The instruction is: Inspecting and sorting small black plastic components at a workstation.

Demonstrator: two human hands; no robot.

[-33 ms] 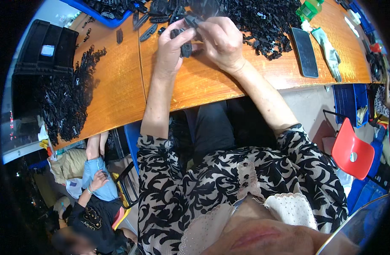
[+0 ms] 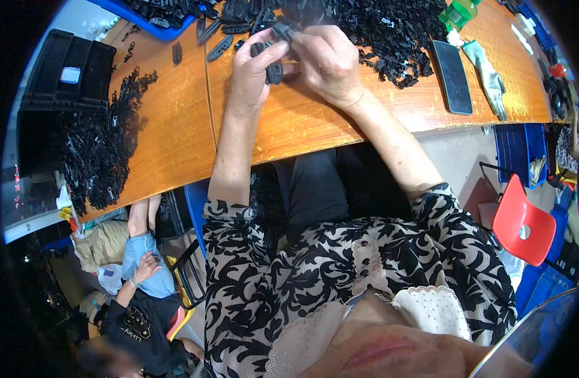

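Over the table's far middle, both my hands are raised close together. Between the thumb and fingers of my left hand (image 2: 251, 72) is a dark oval plastic piece (image 2: 275, 74), standing on end. My right hand (image 2: 329, 63) pinches a smaller dark grey piece (image 2: 283, 31) against the left fingertips; its exact shape is partly hidden by the fingers. Just left of my hands lie loose elongated black plastic parts (image 2: 220, 48). Beyond and right of them spreads a large heap of small black parts (image 2: 396, 47).
A blue bin (image 2: 169, 31) of black parts stands at the far left. Another black heap (image 2: 103, 151) and black crates (image 2: 65, 69) are at the left. Rightward lie a phone (image 2: 452, 79), a glove (image 2: 488, 82) and a green bottle (image 2: 458, 14). A person (image 2: 144, 315) sits at lower left.
The dark pieces and my left fingers have shifted very slightly to the left. Both hands keep their grip, and the table is otherwise the same.
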